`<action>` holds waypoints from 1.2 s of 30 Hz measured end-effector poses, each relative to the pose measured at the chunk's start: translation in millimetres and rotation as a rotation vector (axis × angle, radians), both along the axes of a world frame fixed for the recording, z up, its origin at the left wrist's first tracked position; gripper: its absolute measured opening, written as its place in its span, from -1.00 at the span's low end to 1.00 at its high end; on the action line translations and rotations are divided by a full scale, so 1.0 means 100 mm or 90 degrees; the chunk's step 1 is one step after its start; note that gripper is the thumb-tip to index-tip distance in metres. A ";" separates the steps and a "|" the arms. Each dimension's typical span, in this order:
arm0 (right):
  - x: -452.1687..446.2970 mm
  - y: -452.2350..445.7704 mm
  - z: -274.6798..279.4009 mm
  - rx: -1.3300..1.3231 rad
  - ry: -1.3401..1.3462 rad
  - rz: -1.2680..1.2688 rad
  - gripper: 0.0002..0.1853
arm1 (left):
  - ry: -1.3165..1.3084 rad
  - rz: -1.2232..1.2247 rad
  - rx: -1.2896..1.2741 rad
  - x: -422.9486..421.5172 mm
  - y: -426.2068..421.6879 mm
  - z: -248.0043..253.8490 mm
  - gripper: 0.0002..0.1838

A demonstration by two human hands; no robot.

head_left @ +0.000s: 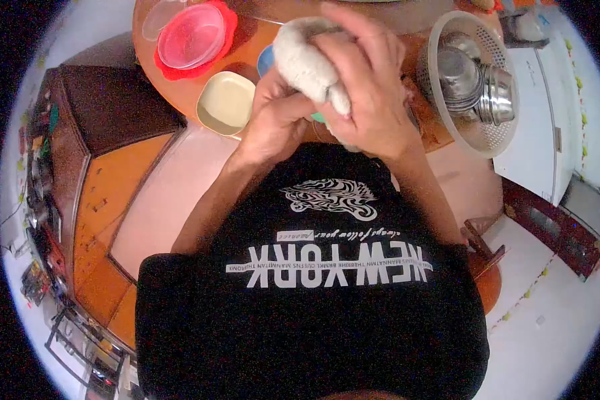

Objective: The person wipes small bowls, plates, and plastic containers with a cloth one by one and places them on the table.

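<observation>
Bulging at the frame's upper centre, a whitish cloth (303, 61) is clasped by the left hand (275, 120) and right hand (373, 97), right of a cream dish (225, 105).

Single head-worn view (wide, dark at the corners), facing steeply down, close above the hands (373, 93)

Block: square bowl (225, 103) left | narrow gap: tabletop (419, 32) between right hand (368, 81) and colander (495, 35)
</observation>
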State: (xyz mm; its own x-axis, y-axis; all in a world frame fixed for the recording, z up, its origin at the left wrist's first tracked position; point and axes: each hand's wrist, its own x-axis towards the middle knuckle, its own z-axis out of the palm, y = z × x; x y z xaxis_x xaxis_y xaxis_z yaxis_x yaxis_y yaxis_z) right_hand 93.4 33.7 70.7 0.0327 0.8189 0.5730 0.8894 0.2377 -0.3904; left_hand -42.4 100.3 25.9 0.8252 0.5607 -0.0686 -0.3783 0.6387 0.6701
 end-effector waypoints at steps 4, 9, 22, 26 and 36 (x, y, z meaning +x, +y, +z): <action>0.21 -0.02 -0.24 0.031 0.033 -0.093 -0.43 | -0.002 -0.007 0.010 0.00 0.04 -0.06 -0.58; 0.31 -0.21 -0.39 -0.009 0.622 -0.313 -0.66 | -0.024 0.003 -0.004 -0.08 0.18 -0.06 -0.64; -0.02 -0.50 0.03 -0.109 0.783 -0.145 -0.55 | 0.104 -0.099 0.043 0.05 0.08 -0.21 -0.11; -0.05 -0.44 -0.05 -0.175 0.295 0.082 -0.46 | 0.156 -0.031 -0.285 0.07 0.00 0.00 -0.02; -0.16 -0.13 -0.39 -0.130 0.031 0.006 -0.59 | -0.261 -0.145 -0.514 -0.01 -0.05 -0.56 -0.44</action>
